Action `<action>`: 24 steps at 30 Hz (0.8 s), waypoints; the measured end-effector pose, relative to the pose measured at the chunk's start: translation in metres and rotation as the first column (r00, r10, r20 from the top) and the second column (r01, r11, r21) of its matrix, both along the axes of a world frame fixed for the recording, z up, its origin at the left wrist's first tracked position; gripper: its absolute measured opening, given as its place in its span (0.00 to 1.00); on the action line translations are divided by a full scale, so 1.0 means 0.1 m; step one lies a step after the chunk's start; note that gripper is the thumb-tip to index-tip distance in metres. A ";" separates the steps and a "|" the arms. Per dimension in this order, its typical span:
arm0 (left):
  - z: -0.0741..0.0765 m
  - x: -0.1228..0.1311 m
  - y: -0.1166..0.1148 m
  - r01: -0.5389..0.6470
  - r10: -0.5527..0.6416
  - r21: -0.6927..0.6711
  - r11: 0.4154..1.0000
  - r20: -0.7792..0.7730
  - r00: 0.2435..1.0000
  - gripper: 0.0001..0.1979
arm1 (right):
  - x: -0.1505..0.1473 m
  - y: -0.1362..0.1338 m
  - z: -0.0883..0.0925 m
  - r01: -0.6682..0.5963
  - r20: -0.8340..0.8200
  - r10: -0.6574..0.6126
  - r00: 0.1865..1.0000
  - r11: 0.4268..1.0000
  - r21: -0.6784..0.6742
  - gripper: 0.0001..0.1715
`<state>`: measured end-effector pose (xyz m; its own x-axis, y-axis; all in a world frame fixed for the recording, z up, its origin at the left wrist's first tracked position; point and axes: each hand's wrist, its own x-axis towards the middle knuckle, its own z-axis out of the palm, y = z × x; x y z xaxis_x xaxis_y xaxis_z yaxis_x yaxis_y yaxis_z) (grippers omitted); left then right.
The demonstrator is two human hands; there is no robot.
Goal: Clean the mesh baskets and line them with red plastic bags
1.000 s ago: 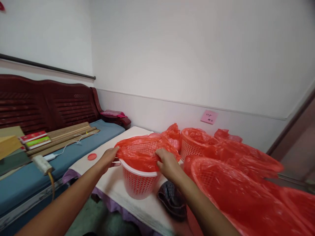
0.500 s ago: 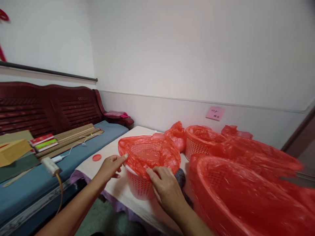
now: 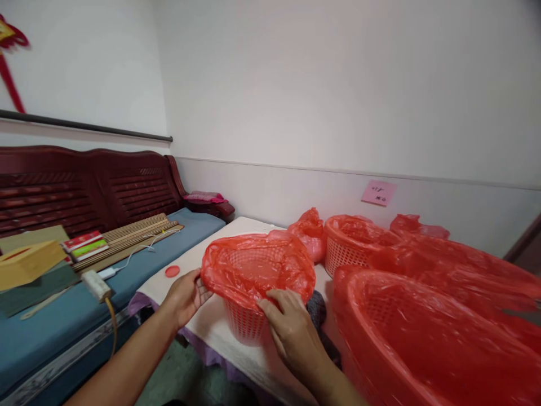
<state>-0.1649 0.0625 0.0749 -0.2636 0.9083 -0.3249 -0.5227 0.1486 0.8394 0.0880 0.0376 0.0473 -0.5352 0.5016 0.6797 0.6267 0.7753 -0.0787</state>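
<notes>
- Left hand [image 3: 186,294]: fingers curled onto the left edge of the thin red plastic bag [image 3: 257,270], gripping the film.
- Right hand [image 3: 291,327]: fingers pinching the bag's near edge.
- The bag is draped over the rim of a small white perforated plastic basket [image 3: 247,322], which stands near the front edge of the white-covered table [image 3: 207,321].
- Behind: another lined white basket [image 3: 349,248].
- Right foreground: large red-lined basket [image 3: 422,338].

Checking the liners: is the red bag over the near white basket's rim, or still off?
Over the rim: the red bag drapes down the white basket, both hands gripping it.
</notes>
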 end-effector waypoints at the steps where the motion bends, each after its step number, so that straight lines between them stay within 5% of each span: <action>1: -0.01 0.00 -0.02 -0.006 0.006 0.002 1.000 0.030 1.000 0.13 | 0.00 -0.01 -0.01 0.004 -0.005 -0.003 1.000 0.998 0.058 0.20; 6: -0.04 0.08 -0.10 0.028 -0.035 0.059 0.998 0.124 0.992 0.06 | -0.01 -0.05 -0.10 0.028 -0.009 -0.027 1.000 0.984 0.174 0.23; 15: -0.26 0.10 0.08 -0.026 0.008 0.095 0.995 0.182 0.983 0.09 | 0.09 -0.04 -0.17 0.098 -0.024 -0.096 0.995 0.992 0.082 0.13; 24: -0.58 0.00 0.18 -0.050 0.050 -0.006 0.999 0.145 0.988 0.10 | 0.16 -0.03 -0.27 0.106 -0.049 -0.102 0.994 0.991 0.082 0.18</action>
